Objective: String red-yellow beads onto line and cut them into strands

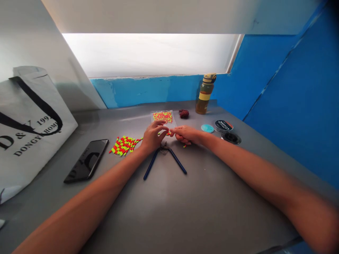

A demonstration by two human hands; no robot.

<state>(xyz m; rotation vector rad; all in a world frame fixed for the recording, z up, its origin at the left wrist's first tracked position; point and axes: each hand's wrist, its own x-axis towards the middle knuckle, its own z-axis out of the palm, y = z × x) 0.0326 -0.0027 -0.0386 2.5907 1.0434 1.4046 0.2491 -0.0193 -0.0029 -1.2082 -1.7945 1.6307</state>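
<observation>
My left hand (pixel 154 135) is curled, its thumb and fingertips brought together close to the right hand's fingertips. My right hand (pixel 185 134) pinches with thumb and forefinger, the other fingers folded in. What either hand holds is too small to make out. Some red and yellow-green beads (pixel 167 133) show behind and between the fingertips. Just below the hands lie pliers (pixel 165 148) with dark blue handles spread apart. To the left hand's left is a flat pile of red and yellow-green beads (pixel 124 145). A clear bag of similar beads (pixel 162 116) lies beyond the hands.
A black phone (pixel 87 161) lies on the grey table (pixel 169 211), beside a white bag (pixel 31 130) with black handles. Farther back are a dark red bundle (pixel 184 114) and a bottle (pixel 204 96). Several round spools, one with a turquoise disc (pixel 207 128), lie beyond my right forearm.
</observation>
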